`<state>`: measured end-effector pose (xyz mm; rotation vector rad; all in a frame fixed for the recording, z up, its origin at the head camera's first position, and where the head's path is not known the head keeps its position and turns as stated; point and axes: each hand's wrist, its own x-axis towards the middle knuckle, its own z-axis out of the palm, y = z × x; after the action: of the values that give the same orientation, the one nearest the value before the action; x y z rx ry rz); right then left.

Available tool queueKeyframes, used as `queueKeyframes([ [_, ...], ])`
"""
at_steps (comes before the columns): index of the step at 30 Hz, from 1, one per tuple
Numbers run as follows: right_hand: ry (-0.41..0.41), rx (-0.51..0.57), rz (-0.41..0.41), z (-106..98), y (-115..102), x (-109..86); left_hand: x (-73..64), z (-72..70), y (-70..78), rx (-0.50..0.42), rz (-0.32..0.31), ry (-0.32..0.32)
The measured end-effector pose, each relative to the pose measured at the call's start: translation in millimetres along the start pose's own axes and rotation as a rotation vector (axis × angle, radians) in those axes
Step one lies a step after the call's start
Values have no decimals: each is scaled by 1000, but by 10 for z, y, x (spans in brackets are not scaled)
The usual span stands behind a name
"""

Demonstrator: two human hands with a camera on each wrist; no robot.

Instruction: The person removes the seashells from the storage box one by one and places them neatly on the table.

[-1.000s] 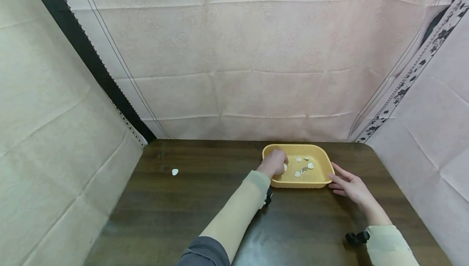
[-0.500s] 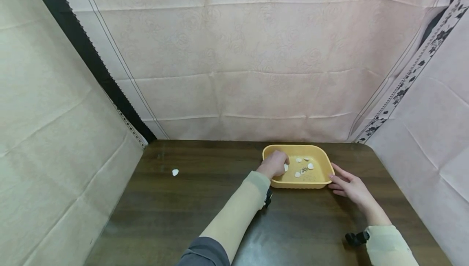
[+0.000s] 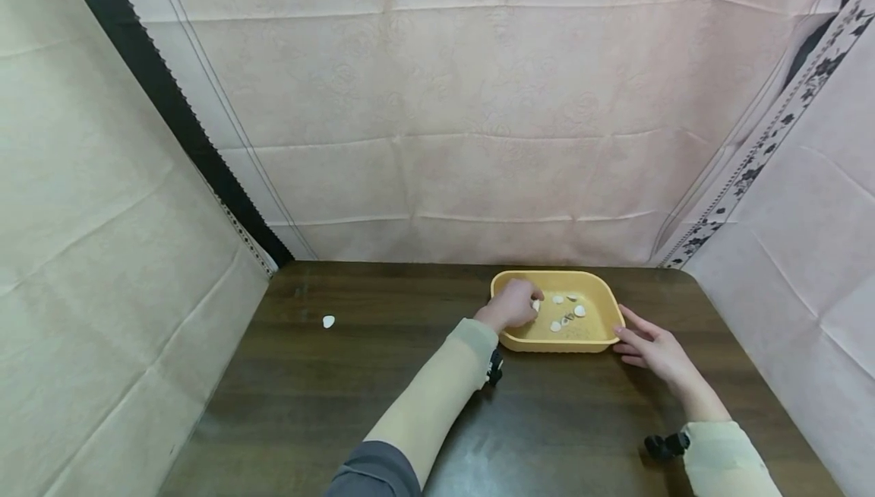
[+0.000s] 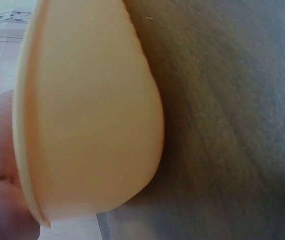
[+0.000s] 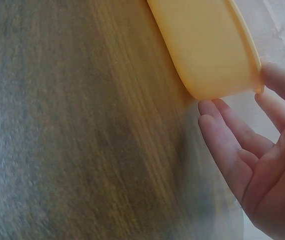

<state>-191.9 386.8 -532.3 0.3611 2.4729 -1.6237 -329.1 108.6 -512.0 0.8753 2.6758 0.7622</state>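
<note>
A shallow yellow plastic tray (image 3: 593, 343) stands on the dark wooden table near its back edge. My left hand (image 3: 511, 305) reaches over the tray's left side, and its fingertips pinch a small white flat piece (image 3: 536, 305). Other small white pieces (image 3: 579, 311) lie on the tray floor, around some tiny greyish bits (image 3: 567, 318) too small to identify. At the right end, my right hand (image 3: 655, 349) touches the tray with thumb and mostly straight fingers. Fingertips (image 5: 206, 106) meet the lower corner of the yellow wall in the right wrist view. That wall hides most of my left hand in the left wrist view.
One white piece (image 3: 329, 321) lies alone on the table (image 3: 383, 375), well left of the tray. Pale cloth hangs behind (image 3: 492, 132) and on both sides of the table. Black wrist cameras (image 3: 666, 445) sit under both sleeves.
My left hand has shifted slightly, its fingertips rising a little from the tray floor with the white piece. My right hand and the tray stay where they were.
</note>
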Motion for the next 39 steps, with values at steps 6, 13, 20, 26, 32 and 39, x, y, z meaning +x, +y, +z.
queueKeyframes([
  [6, -10, 27, -34, 33, 15, 22, -56, -97, -136, -220, 84, 53],
  [13, -4, 20, -58, 61, -6, 13, -225, -255, -306, -306, 102, 104],
  [20, -8, -33, -87, 66, -39, -14, -586, -490, -542, -253, 145, 153],
  [26, 9, -40, -131, 27, -58, -66, -903, -666, -845, -254, 174, 216],
  [32, 25, -34, -158, 30, -58, -53, -1263, -797, -1255, -263, 97, 262],
  [39, 21, -12, -183, 49, -68, -26, -1668, -904, -1693, -221, 21, 321],
])
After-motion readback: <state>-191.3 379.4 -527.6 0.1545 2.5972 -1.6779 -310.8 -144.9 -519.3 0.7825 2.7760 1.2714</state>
